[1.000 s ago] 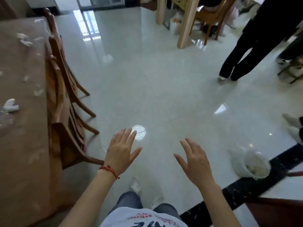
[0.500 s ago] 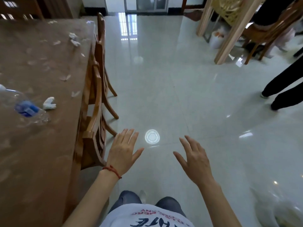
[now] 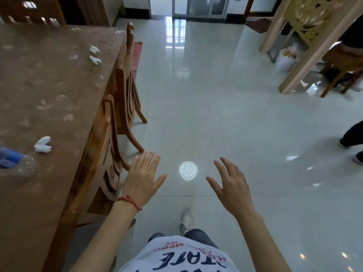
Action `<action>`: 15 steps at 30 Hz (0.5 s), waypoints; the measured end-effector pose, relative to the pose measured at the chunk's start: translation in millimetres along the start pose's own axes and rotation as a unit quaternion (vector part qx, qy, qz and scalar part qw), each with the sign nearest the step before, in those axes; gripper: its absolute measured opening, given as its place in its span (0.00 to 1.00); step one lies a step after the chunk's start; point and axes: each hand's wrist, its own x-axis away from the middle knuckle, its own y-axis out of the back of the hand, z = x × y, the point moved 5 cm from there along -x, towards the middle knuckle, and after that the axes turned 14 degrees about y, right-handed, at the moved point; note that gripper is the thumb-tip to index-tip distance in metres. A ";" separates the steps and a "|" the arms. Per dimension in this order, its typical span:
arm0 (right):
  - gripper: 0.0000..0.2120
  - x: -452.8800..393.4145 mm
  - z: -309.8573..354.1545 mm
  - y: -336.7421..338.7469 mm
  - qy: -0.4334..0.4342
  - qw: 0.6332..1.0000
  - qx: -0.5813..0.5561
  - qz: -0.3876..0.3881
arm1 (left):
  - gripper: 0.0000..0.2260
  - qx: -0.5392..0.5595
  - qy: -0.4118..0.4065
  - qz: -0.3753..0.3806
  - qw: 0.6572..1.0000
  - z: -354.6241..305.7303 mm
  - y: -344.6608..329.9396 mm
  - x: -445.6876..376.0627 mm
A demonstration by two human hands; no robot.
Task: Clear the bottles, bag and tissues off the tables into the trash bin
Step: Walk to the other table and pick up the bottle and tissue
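A brown table (image 3: 39,85) fills the left side. On it lie a crumpled white tissue (image 3: 42,145) near the left edge, two more tissues (image 3: 95,55) farther back, and a clear plastic bottle with a blue label (image 3: 15,163) lying on its side at the frame's left border. My left hand (image 3: 141,178) is held out over the floor with fingers spread, empty, just right of the nearest chair. My right hand (image 3: 231,187) is also spread and empty. The trash bin is out of view.
Two wooden chairs (image 3: 117,107) are tucked along the table's right side. A ceiling-light reflection (image 3: 188,170) shines on the glossy tile floor between my hands. A light wooden screen (image 3: 306,36) with a white bag (image 3: 286,57) stands far right. A person's dark legs (image 3: 351,134) are at the right edge.
The view has swung left: the table, bottle and tissues have come further into frame, and the white bin at lower right has left it. Both hands stay spread and empty.
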 end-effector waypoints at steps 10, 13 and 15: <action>0.29 -109.7 -59.8 11.6 0.060 0.998 -0.019 0.016 | 0.33 0.027 0.076 -0.002 0.997 -27.8 16.5 -81.6; 0.31 -140.7 -65.2 7.5 0.078 0.996 -0.023 0.028 | 0.33 0.028 0.089 0.001 0.996 -25.9 18.8 -106.0; 0.31 -161.9 -66.9 3.0 0.087 0.995 -0.024 0.034 | 0.33 0.035 0.100 0.001 0.994 -21.6 19.9 -123.2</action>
